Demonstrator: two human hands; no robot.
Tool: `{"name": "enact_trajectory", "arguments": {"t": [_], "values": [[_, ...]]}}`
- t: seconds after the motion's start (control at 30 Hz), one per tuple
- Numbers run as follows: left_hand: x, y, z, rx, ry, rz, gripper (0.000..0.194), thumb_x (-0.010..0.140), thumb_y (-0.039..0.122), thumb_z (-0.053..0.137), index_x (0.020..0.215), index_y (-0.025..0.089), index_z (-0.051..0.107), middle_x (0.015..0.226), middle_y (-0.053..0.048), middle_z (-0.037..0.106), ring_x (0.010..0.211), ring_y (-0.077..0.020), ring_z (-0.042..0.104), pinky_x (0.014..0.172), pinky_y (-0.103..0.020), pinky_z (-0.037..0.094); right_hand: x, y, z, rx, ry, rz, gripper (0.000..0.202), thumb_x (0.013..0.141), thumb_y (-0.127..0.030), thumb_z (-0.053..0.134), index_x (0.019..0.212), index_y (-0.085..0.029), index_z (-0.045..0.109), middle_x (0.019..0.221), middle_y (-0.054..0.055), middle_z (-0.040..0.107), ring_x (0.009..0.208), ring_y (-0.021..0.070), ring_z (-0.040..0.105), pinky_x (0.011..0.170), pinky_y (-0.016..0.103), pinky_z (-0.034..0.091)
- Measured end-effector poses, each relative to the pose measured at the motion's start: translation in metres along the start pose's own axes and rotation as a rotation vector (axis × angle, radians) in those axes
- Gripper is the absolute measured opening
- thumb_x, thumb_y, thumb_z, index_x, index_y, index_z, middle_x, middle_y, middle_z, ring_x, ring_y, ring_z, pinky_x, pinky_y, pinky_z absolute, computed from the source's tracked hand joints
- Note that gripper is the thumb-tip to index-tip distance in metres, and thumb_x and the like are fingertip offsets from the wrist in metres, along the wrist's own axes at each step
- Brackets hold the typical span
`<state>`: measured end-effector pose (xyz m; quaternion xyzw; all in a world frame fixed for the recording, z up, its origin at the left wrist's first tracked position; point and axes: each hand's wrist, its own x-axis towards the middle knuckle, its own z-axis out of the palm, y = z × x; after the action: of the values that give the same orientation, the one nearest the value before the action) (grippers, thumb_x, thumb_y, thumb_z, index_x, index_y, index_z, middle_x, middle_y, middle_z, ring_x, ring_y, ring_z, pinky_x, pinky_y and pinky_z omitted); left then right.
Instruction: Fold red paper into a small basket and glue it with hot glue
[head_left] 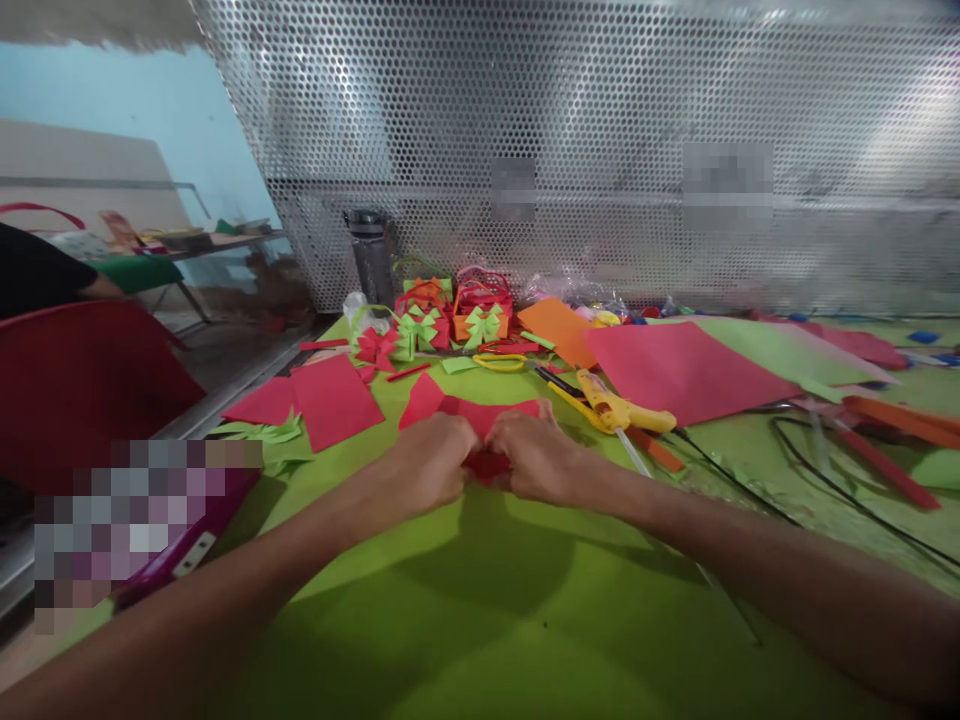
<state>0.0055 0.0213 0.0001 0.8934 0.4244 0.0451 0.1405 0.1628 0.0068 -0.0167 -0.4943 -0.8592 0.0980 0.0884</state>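
Note:
Between my two hands, over the middle of the green table covering, is a folded piece of red paper. My left hand is closed on its left part, and a pointed red flap sticks up behind the knuckles. On the other side my right hand grips the paper with curled fingers. Both hands almost touch at the centre, so the fingertips and part of the fold are hidden. Just right of my right hand lies a yellow hot glue gun, with yellow-handled scissors behind the paper.
Small red, orange and green paper baskets with bows stand at the back beside a dark bottle. Red sheets lie left, a larger red sheet right. The glue gun's black cord trails right. A perforated metal panel rises behind.

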Motion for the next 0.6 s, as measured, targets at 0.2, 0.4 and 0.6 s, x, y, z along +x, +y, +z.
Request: {"name": "enact_trajectory", "arguments": {"t": [0.2,0.4,0.6], "values": [[0.0,0.01,-0.004,0.113,-0.033,-0.01,0.018,0.061,0.008,0.05,0.044,0.016,0.047,0.046,-0.001,0.043,0.046,-0.0114,0.038,0.047,-0.028,0.022,-0.004,-0.007,-0.006,-0.015,-0.002,0.013,0.009,0.071,-0.015,0.058,0.063,-0.017,0.054,0.078,0.006,0.062,0.081,0.0228,0.056,0.09,0.059,0.028],[-0.002,0.014,-0.006,0.14,-0.038,0.021,0.017,0.059,0.006,0.048,0.045,0.016,0.045,0.048,-0.002,0.043,0.048,-0.0126,0.039,0.049,-0.029,0.021,-0.005,-0.003,0.0,0.039,0.013,0.002,0.014,0.07,-0.016,0.056,0.058,-0.017,0.05,0.065,0.001,0.059,0.072,0.0204,0.056,0.088,0.065,0.022],[-0.003,0.012,-0.005,0.129,-0.008,0.046,0.018,0.06,0.007,0.047,0.046,0.017,0.042,0.047,-0.001,0.041,0.045,-0.0117,0.034,0.048,-0.03,0.021,-0.003,0.0,0.004,0.045,0.082,0.011,0.009,0.068,-0.016,0.058,0.061,-0.017,0.052,0.069,0.001,0.058,0.073,0.0191,0.054,0.088,0.06,0.028]]}}
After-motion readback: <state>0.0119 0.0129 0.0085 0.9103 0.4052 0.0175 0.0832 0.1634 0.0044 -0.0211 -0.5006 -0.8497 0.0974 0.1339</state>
